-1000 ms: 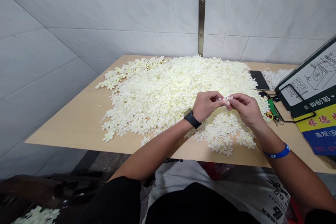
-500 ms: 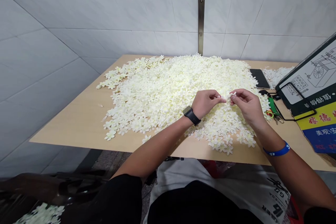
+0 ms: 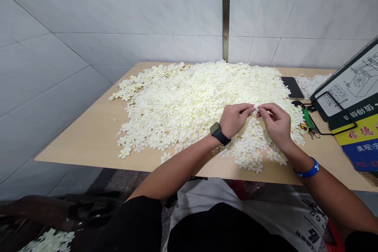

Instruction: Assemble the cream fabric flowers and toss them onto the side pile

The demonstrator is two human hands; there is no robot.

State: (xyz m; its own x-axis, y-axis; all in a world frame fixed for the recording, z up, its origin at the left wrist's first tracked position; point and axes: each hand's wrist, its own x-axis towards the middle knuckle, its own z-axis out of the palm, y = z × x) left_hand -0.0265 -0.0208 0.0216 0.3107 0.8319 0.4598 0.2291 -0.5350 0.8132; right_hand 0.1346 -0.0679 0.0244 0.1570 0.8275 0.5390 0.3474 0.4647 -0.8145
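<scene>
Pinching a small white piece between thumb and forefinger, the left hand is meeting the right hand over the right-hand part of a broad flower pile. From my end of the camera feed, I am seeing the right hand's thumb and forefinger gripping that same piece from the other side, so both hands are grasping it at once (the fingers are covering so much of it that I am not making out its full shape). The flowers in the pile are showing white petals with pale yellow centres, and they are spreading over much of the table, with a few lying loose near its front edge. A dark watch is circling the left wrist, and a blue wristband is sitting on the right forearm. Off to the right, a phone is lying flat at the pile's border, and a heap of thin white bits is resting just beyond it. Nearer the right hand, I am noticing a green item and some keys, with a printed box leaning at the table's right side. Behind everything, a metal bracket is standing upright against the tiled wall, and more white flowers are showing at the lower left, below the tabletop.
</scene>
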